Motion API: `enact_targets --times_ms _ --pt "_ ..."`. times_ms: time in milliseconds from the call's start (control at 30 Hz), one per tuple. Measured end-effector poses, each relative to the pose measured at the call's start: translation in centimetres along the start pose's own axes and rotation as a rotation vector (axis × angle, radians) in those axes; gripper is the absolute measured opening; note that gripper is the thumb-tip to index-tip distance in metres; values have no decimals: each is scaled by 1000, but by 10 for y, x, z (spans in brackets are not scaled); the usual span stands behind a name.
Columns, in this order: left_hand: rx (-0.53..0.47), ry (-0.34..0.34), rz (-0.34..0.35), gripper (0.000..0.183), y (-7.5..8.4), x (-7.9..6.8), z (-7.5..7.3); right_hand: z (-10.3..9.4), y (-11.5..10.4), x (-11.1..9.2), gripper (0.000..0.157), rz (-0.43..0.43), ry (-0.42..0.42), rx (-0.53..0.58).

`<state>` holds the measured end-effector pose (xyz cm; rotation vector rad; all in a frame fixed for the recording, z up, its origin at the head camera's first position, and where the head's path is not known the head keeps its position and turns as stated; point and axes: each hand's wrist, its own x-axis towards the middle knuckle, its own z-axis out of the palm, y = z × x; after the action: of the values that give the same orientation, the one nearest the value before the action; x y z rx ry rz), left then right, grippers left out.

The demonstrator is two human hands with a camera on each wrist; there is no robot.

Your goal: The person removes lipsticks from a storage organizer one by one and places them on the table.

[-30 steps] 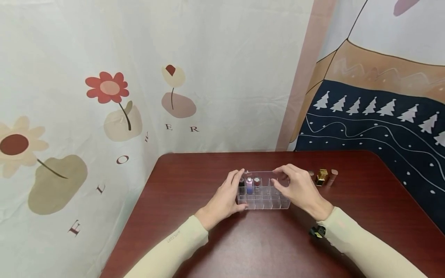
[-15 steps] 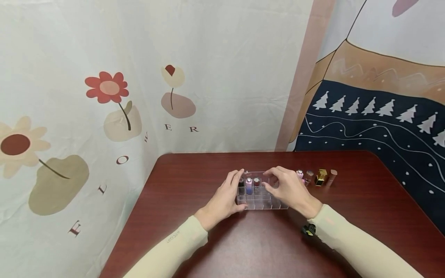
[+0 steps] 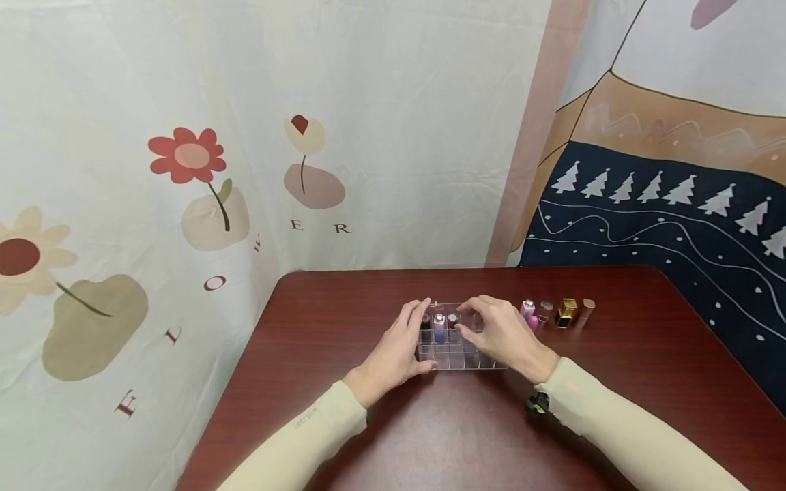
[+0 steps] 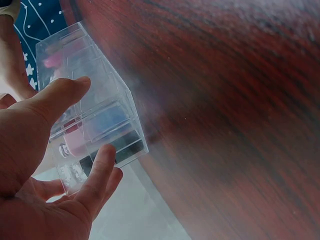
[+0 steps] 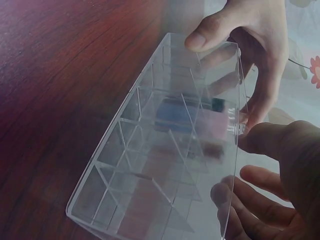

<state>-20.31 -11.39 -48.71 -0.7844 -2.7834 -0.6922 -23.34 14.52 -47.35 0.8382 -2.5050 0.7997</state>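
A clear plastic lipstick organizer [image 3: 456, 360] with rows of small compartments stands on the table. My left hand [image 3: 399, 344] grips its left end, thumb at the front and fingers along the side and back. In its back row stand a black tube, a pink-and-blue lipstick tube [image 3: 439, 329] and a small dark-red-topped tube [image 3: 452, 320]. Over the organizer's right part is my right hand [image 3: 506, 335], thumb and index finger spread apart beside the dark-red-topped tube. In the right wrist view, the right hand's thumb [image 5: 265, 137] lies near the tube tops, with nothing pinched.
On the table right of the organizer stand a pink tube [image 3: 527, 309], a magenta piece [image 3: 533, 322], a clear-capped tube [image 3: 545, 311], a gold-and-black lipstick [image 3: 565, 314] and a brownish-pink tube [image 3: 585, 314]. Printed cloth hangs behind the reddish-brown table [image 3: 344, 300].
My right hand has moved left over the organizer toward the dark-red-topped tube, uncovering the pink tube and magenta piece on the table. The left hand keeps its grip.
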Motion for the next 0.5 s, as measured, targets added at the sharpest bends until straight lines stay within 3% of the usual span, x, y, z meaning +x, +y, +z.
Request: enact_targets --times_ms 500 --pt "9 2 -10 126 2 0 0 5 -6 7 33 58 -62 -39"
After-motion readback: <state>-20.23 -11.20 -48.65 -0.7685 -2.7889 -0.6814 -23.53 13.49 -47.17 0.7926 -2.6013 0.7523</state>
